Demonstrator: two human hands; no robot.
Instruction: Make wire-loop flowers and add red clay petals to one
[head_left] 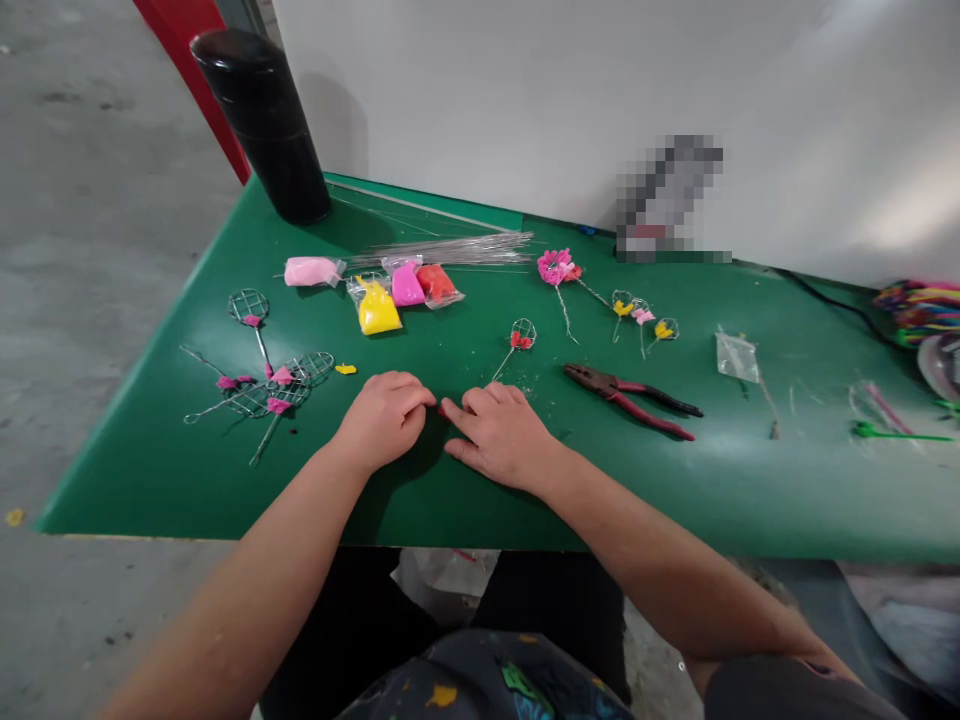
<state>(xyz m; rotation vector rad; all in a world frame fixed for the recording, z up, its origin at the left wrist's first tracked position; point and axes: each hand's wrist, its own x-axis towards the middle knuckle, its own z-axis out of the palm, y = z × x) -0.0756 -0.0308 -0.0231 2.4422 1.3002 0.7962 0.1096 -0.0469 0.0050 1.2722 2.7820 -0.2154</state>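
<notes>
My left hand (384, 420) rests on the green table with its fingers curled in. Its thumb and forefinger are pressed together, and whatever is between them is hidden. Just to its right, my right hand (504, 432) lies palm down, its fingers spread and its thumb apart. A small red piece (443, 408), which looks like soft clay, shows at the right forefinger's tip. Beyond the right hand lies a small wire racket shape (523, 336) with red clay at its neck. Pliers with red and black handles (634, 398) lie to the right.
Wire racket shapes with pink clay (279, 385) lie at left. Bags of yellow clay (379, 306) and other colours lie behind, near straight wires (457, 248). A black cylinder (270, 130) stands at the back left. A pink wire flower (555, 266) lies at the back.
</notes>
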